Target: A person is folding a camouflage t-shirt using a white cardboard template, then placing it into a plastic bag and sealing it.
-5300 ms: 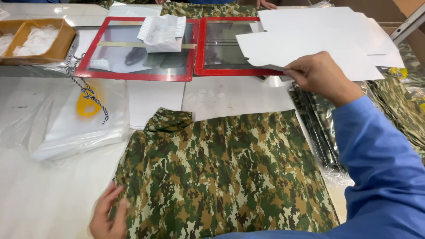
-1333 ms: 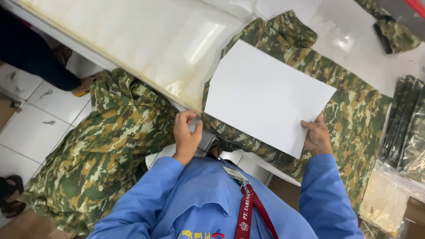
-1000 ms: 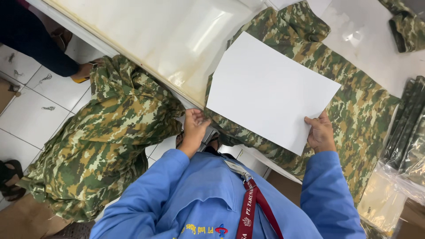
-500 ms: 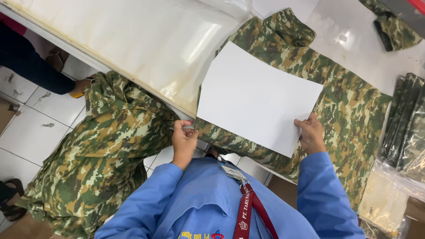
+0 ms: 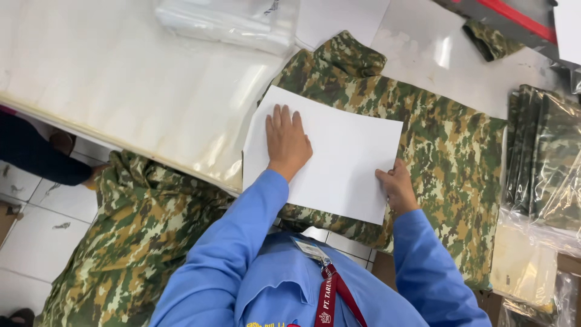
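Left hand: I see my left hand (image 5: 287,142) lying flat on the white card sheet (image 5: 339,160), fingers (image 5: 283,118) spread a little and pressed down, gripping nothing.
Right hand: my right hand (image 5: 396,189) sits at the sheet's 4 o'clock edge, fingers curled and pinching that edge, as far as I can tell.
Sheet: it lies on the camouflage shirt (image 5: 436,139), just below the collar (image 5: 350,56), which points to 12 o'clock.
Progress: the shirt is spread on the table (image 5: 423,42) and the card is laid on it; I judge the placing about done. No side of the shirt is folded over the card yet (the hem hangs off the near edge).
Second garment: more camouflage cloth (image 5: 139,236) droops off the table at 8 o'clock.
Containers: clear bags (image 5: 548,151) at 3 o'clock hold folded camouflage pieces; the clear bag stack (image 5: 224,24) at 11 o'clock looks unfilled.
Tray: a red-edged tray (image 5: 514,15) at 1 o'clock, contents out of view.
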